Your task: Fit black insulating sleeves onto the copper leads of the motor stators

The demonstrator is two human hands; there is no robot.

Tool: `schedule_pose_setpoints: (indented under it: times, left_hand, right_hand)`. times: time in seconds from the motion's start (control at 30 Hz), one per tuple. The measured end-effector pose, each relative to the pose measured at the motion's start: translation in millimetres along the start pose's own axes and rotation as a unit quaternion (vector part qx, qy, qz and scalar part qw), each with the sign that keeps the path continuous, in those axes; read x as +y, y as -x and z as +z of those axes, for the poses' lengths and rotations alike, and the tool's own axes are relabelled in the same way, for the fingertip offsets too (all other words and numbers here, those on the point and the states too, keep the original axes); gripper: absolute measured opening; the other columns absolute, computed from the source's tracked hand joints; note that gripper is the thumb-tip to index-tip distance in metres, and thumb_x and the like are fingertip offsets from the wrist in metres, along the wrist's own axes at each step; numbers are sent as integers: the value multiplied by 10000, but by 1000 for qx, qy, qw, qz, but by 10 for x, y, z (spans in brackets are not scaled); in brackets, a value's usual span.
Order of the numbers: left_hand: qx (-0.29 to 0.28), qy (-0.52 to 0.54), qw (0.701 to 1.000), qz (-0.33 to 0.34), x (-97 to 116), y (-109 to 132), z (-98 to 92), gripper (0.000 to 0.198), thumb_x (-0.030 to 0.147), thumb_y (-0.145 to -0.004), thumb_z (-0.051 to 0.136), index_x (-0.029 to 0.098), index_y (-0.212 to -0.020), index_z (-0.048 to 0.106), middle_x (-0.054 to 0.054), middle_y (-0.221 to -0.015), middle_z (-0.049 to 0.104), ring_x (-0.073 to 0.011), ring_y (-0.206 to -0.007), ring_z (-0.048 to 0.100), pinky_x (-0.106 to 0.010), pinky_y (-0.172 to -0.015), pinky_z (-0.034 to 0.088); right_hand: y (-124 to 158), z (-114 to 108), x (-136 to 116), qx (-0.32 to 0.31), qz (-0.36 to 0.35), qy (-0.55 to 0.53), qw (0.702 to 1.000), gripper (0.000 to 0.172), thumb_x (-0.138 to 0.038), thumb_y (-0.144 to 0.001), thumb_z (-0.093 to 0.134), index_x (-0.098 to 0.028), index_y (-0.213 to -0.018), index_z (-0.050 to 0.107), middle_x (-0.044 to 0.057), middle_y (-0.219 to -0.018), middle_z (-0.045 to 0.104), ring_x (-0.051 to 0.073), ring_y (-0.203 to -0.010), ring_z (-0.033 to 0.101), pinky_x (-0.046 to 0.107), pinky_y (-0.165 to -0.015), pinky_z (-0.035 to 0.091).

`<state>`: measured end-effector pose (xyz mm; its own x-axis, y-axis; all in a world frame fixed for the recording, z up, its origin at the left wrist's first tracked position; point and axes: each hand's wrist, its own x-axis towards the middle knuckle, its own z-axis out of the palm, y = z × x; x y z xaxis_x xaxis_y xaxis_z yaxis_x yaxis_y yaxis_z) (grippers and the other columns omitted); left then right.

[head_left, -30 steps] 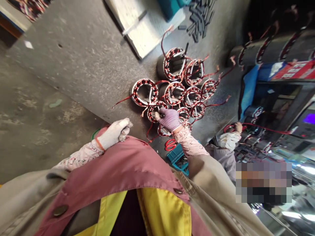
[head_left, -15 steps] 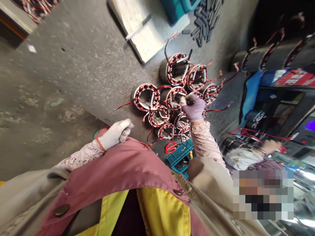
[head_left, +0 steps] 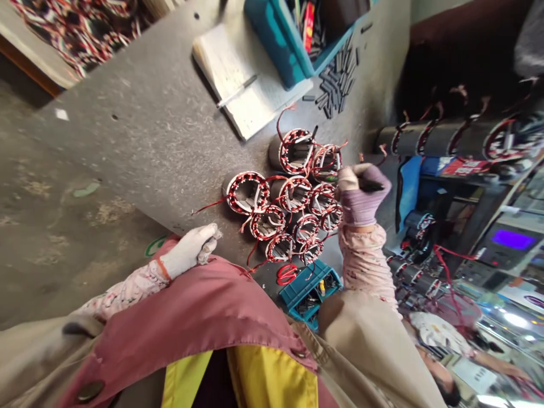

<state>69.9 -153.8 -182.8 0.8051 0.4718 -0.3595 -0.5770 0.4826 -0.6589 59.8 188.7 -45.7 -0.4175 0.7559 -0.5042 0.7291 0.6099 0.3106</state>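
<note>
My right hand (head_left: pixel 363 190), in a purple glove with pale fingertips, is closed over the right side of a cluster of wound motor stators. Something dark shows between its fingers, but I cannot make out what. Beside it stands a stator (head_left: pixel 327 163) with red windings and white ties. Several more stand on end close together, such as the large stator (head_left: pixel 246 192) at the left and the stator (head_left: pixel 295 194) in the middle. My left hand (head_left: pixel 191 249), in a white glove, rests with curled fingers by my apron at the table edge; nothing shows in it.
On the grey table (head_left: pixel 140 124) lie an open notebook (head_left: pixel 250 107) with a pen, a teal bin (head_left: pixel 280 45) and short black tubes (head_left: pixel 335 85). Red-handled scissors (head_left: pixel 287 275) and a teal toolbox (head_left: pixel 310 289) are near me. Another person (head_left: pixel 442 334) is at the right.
My right hand has moved right, off the middle stators, which now show more fully. My left hand stays curled by the apron. The view has shifted, showing more of the teal bin.
</note>
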Motion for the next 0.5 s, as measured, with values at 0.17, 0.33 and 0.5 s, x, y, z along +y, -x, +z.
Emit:
schedule_pose_setpoints:
  times: [0.17, 0.33, 0.5]
  left_hand:
    - [2, -4, 1000, 1, 85, 10, 82, 324, 480, -857, 627, 191, -765, 515, 95, -454, 401, -52, -301, 320, -167, -300, 264]
    - [24, -3, 1000, -2, 63, -22, 68, 343, 462, -884, 595, 198, -698, 479, 85, -423, 393, -52, -289, 315, -165, -293, 257]
    - [25, 25, 999, -6, 36, -29, 33, 312, 467, -897, 589, 181, -777, 555, 90, -431, 399, -55, -280, 317, -166, -288, 258]
  right_hand:
    - [-406, 282, 1, -30, -27, 15, 999, 278, -442, -845, 584, -229, -675, 530, -4, -596, 511, 126, -568, 489, 302, -567, 448]
    - [-549, 673, 11, -124, 1, 172, 977, 228, -408, -797, 669, -219, -715, 571, 9, -602, 544, 185, -668, 569, 385, -711, 499]
    - [-608, 704, -12, -145, 22, 192, 970, 236, -335, -748, 729, -224, -656, 542, 17, -560, 499, 234, -709, 599, 443, -743, 488]
